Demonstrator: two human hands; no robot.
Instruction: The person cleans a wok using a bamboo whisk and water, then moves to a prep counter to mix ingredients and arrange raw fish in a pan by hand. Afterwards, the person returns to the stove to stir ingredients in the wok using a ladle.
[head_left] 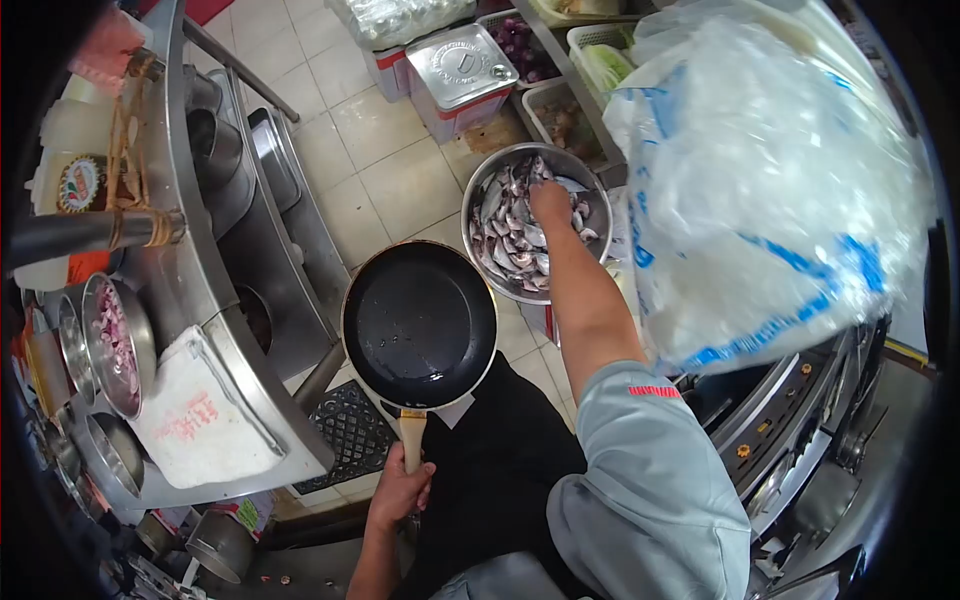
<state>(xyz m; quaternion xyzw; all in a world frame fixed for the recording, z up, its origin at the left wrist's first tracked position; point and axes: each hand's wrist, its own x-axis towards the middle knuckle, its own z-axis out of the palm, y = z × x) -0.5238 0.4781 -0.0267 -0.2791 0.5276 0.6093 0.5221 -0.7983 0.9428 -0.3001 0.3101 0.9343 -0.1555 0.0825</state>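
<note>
My left hand (402,488) is wrapped round the pale handle of a black frying pan (420,325), held level in front of my apron. Only a few wet spots or bits show on the pan's dark surface. Beyond it to the right, a round steel bowl (468,215) holds many pieces of raw fish (510,235). My right hand (550,203) reaches down into this bowl, among the fish. Its fingertips are hidden, so what they touch or grip cannot be made out.
A steel counter (215,300) on the left carries a bowl of chopped pink pieces (118,345) and a white cloth (205,415). A large plastic bag (780,190) fills the right. Behind the fish stand a square tin (462,68) and vegetable baskets (560,70).
</note>
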